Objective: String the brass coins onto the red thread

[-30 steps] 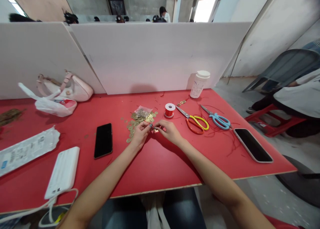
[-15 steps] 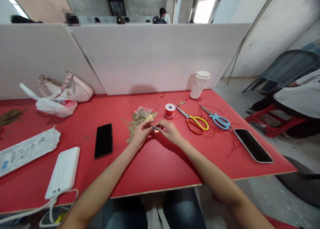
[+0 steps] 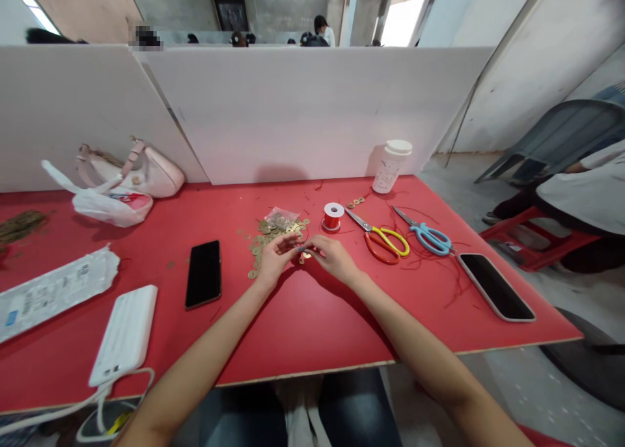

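Little brass coin [image 3: 305,255], pinched between left hand [image 3: 274,259] and right hand [image 3: 334,258], just beside the loose coin pile [image 3: 273,229].

Left hand [image 3: 274,263], right hand [image 3: 334,258]: bare, forearms bare. Lap: dark blue jeans [image 3: 354,408], white fabric [image 3: 297,405] between.

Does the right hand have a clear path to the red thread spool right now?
Probably yes. The right hand sits just short of the red thread spool, only bare table between them, though it is pinching a coin.
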Demonstrator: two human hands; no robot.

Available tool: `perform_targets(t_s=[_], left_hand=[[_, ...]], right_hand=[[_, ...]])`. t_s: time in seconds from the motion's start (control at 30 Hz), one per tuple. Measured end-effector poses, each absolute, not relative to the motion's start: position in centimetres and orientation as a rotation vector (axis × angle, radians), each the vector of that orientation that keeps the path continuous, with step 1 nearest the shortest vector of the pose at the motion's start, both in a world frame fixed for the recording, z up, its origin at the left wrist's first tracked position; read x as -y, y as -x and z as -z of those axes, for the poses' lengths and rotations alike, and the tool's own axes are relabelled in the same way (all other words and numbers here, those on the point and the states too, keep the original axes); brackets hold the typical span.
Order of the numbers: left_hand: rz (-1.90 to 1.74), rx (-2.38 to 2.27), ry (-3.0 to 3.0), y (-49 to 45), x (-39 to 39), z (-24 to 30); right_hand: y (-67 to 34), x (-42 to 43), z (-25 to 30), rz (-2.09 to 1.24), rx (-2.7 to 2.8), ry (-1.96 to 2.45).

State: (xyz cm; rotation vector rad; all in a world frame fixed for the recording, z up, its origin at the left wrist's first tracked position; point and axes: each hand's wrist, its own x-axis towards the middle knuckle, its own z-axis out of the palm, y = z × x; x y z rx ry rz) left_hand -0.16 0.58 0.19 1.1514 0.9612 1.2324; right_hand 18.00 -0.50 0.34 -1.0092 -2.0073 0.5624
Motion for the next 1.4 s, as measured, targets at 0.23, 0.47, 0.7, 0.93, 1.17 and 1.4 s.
perform_targets(t_s=[0.23,0.47,0.7,0.93,1.17,1.4], left_hand=[[-1.031,-0.838,-1.039,0.3,-0.6,0.0],[-1.033,-0.820,-0.962,0.2,-0.4,-0.1],[-1.232,-1.030,-1.247,0.8,-1.3,-0.2],[-1.208,-1.015,-1.353,1.3,-1.7,-0.4],[-1.179,-0.953,-1.436,1.4,-1.7,-0.2],[-1.166,-0.931,-1.443,1.5,-1.4,-0.3]], right_hand=[[-18.0,0.6,-0.5,-0.572,2.053,1.002],[-18.0,0.7,-0.6,-0.574,2.060,0.983],[-18.0,0.9,-1.1,-0.589,1.997,1.028],[-18.0,0.8,-1.3,-0.611,1.902,1.090],[-17.7,0.3,-0.9,-0.918,1.673,1.021],[-17.2,-0.2,0.4,-1.233,1.498,0.852]])
